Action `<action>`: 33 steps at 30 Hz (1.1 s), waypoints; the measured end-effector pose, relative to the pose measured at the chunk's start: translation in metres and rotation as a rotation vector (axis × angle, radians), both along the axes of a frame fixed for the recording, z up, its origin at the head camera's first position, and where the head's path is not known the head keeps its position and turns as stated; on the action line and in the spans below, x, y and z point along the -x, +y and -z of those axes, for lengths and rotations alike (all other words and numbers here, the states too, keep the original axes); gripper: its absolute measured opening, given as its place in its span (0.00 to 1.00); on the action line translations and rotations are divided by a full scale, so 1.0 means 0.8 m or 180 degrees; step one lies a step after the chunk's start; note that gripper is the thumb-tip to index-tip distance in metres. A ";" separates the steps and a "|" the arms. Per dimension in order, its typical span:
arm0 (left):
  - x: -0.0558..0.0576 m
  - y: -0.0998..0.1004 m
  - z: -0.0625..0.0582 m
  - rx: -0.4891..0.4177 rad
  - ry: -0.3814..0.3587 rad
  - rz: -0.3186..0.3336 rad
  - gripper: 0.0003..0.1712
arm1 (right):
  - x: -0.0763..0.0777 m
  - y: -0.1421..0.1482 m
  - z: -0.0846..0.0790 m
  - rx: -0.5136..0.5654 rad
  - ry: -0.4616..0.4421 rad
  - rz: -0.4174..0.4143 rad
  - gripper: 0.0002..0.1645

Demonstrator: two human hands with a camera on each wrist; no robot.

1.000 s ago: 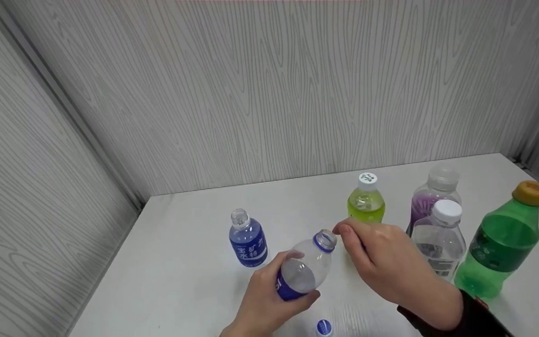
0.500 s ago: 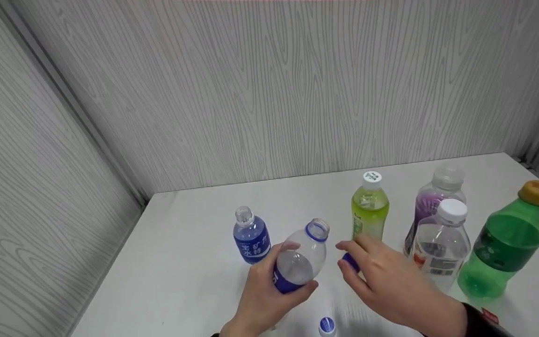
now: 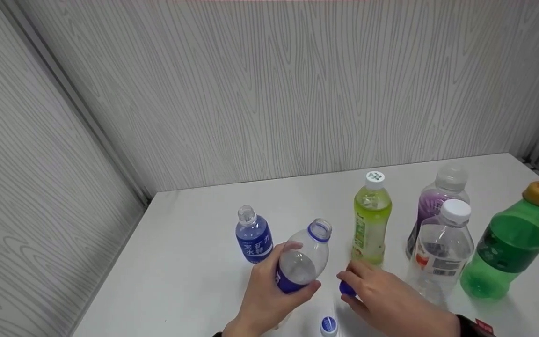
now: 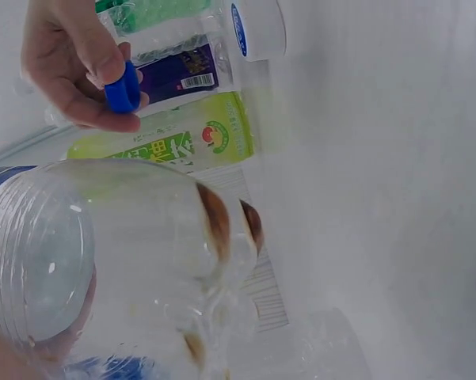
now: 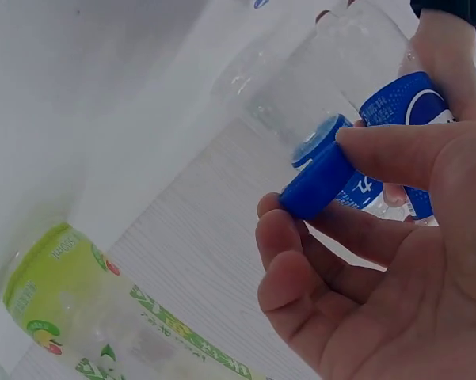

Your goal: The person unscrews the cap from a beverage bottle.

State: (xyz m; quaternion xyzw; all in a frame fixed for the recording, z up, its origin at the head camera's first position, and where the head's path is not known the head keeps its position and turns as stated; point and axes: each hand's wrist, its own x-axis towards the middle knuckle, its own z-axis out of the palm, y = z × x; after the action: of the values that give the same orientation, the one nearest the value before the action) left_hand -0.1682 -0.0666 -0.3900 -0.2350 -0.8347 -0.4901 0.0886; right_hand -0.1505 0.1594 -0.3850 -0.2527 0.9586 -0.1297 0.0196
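Observation:
My left hand (image 3: 269, 295) grips a clear plastic bottle (image 3: 314, 255) with a dark blue label. This bottle is tilted with its mouth to the upper right, uncapped, and some clear liquid is inside. Just right of it, my right hand (image 3: 386, 295) pinches a blue bottle cap (image 5: 321, 180) between thumb and fingers, apart from the bottle's neck. In the left wrist view the same blue cap (image 4: 123, 89) shows at the fingertips. A white cap with a blue top (image 3: 329, 325) sits on the table below the two hands.
Behind the left hand stands an uncapped blue-labelled bottle (image 3: 254, 238). A yellow-green bottle (image 3: 373, 220) is beyond the right hand. Further right stand a purple-labelled bottle (image 3: 431, 201), a clear white-capped bottle (image 3: 442, 252) and a green orange-capped bottle (image 3: 508, 238). Grey panels (image 3: 251, 93) wall the table.
My right hand has drawn down and away from the bottle's mouth, bringing the blue cap into view. The left hand still holds the bottle, which leans a little less.

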 end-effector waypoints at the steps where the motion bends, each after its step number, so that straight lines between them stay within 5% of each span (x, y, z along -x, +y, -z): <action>1: 0.000 0.000 0.000 -0.0002 -0.0016 0.0003 0.35 | 0.001 0.000 0.001 -0.0005 -0.0047 -0.0033 0.24; 11: 0.001 0.001 -0.002 0.0040 -0.0044 -0.0015 0.35 | 0.004 0.003 0.013 -0.0091 -0.0442 -0.0271 0.26; 19: 0.001 0.002 0.002 -0.0016 0.0103 0.0005 0.34 | 0.004 0.003 0.025 -0.0087 -0.0299 -0.0694 0.17; 33: 0.000 0.002 0.003 0.0011 0.0073 -0.0007 0.34 | 0.006 -0.002 0.041 -0.0323 -0.0481 -0.0791 0.13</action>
State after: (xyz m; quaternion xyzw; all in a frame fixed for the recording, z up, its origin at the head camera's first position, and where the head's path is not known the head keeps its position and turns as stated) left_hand -0.1683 -0.0651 -0.3928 -0.2398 -0.8348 -0.4858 0.0982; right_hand -0.1553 0.1581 -0.4179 -0.3576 0.9211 -0.0963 0.1204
